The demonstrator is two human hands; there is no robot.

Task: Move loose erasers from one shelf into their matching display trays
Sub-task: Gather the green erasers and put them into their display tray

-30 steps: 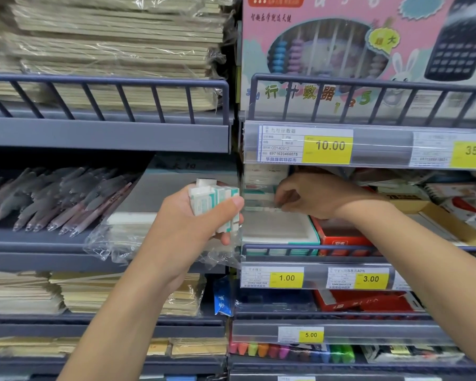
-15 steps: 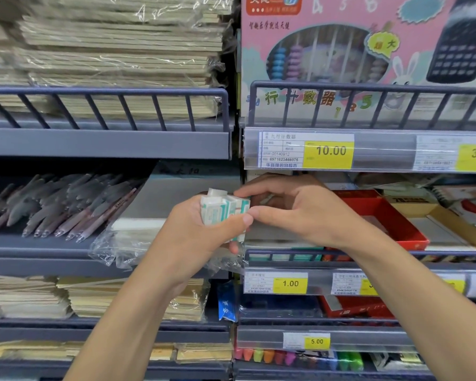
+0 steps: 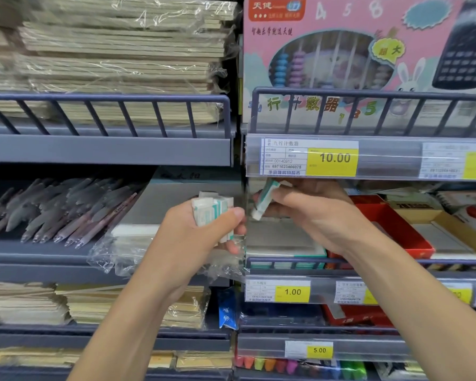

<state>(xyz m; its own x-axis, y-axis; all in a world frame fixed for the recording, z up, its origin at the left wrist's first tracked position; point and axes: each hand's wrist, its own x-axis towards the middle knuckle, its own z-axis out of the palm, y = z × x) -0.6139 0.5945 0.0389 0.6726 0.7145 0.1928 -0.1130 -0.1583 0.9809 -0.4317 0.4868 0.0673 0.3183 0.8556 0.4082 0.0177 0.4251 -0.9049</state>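
Even bright light, soft focus (edges bowed), shelf recesses shadowed.

Left hand (image 3: 201, 237) raised, fingers curled in grip; right hand (image 3: 308, 213) beside it, fingertips pinching, both forearms extended.

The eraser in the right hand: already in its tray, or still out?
Out. The right hand pinches the single eraser, tilted, above the teal-edged tray, clear of it.

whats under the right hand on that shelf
Under the right hand, which pinches one eraser, sits a teal-edged tray with a flat pale top. The hand and wrist cover its right part, so its contents there cannot be seen.
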